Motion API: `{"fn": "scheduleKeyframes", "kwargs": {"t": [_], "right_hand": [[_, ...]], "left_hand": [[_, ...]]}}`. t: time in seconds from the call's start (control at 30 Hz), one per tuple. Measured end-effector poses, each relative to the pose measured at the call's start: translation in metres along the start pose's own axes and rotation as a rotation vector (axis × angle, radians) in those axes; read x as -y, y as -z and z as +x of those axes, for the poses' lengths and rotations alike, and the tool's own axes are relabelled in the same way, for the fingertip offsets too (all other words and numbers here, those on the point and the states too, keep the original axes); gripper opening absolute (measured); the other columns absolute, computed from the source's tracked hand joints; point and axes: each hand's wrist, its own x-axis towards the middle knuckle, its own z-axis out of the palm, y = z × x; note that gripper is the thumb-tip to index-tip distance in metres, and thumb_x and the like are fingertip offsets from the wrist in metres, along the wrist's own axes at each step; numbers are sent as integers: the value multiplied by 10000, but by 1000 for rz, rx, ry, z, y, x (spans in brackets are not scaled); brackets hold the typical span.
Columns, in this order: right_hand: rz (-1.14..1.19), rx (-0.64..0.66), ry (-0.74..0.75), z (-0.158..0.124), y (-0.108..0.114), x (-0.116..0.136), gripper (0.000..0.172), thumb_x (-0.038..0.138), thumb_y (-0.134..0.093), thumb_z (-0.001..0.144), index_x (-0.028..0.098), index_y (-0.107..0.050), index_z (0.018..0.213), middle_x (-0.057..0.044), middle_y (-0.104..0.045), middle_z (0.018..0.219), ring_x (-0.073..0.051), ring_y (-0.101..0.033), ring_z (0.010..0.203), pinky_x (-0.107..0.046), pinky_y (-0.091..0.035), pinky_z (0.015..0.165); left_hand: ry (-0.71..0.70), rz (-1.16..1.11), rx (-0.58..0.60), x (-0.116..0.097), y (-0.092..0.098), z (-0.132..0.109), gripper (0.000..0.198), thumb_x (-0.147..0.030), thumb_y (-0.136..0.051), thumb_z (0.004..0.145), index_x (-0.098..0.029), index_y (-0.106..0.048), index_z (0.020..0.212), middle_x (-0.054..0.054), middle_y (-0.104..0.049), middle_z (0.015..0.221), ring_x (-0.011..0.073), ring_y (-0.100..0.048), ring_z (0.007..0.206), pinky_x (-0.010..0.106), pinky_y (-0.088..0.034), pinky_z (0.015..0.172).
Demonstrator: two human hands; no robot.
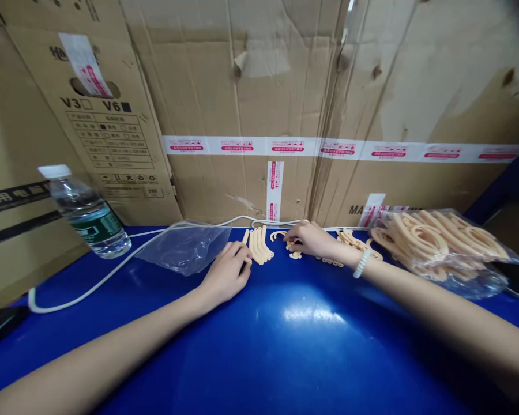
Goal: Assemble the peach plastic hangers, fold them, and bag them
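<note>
Strips (259, 246), pale and curved, lie in a row just right of the left hand (228, 268) — curled, with a pale bit (248, 261) at its fingertips, pinched or not I cannot tell. The right hand (310, 237) bends down over small pieces (294, 255) — whether it pinches one, I cannot tell. A see-through bag (181, 249) lies left of the left hand.

From here I make it roughly five slim beige strips (259, 246) in one row, too close-set to be sure. Left of that row: one left hand (227, 271), one flat clear bag (184, 249), one water bottle (90, 216). Right of it: one right hand (310, 238), one bracelet (362, 263), one stuffed bag (441, 242), and small pieces (331, 262) too jumbled to count.
</note>
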Motion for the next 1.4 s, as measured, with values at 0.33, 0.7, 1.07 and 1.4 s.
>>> {"fn": "scheduleKeyframes", "kwargs": {"t": [0.33,0.7,1.07,1.4], "right_hand": [[292,-203,-96,-11,1,-3,82,164,-645,839,173,-725,854,-82,-733,916,-207,-661,827,-318,-474,769],[853,-305,-224,-68,9,49,243,462,-503,928,219,-504,913,57,-567,613,-145,-624,512,-293,-513,558],[1302,-462,-504,-99,-10,81,316,481,-725,795,191,-665,905,-37,-719,781,-186,-710,732,-337,-561,739],[1527,-240,-511,-100,-18,89,253,333,-793,760,202,-614,881,-27,-719,890,-134,-696,786,-263,-558,753]], "left_hand": [[-9,-66,-89,-8,5,-2,198,-174,-416,974,-199,-613,974,87,-637,1063,271,-563,974,459,-497,868],[-8,-567,-100,-60,13,-10,144,-223,-598,903,-218,-734,857,49,-756,1011,215,-705,967,389,-555,927],[420,-1166,-18,-74,0,-11,597,-251,-781,672,-228,-506,1202,68,-635,1111,181,-695,802,350,-611,714],[457,-1227,123,-74,-10,-9,262,-216,-786,654,-185,-549,760,-2,-672,792,168,-651,788,316,-515,775]]}}
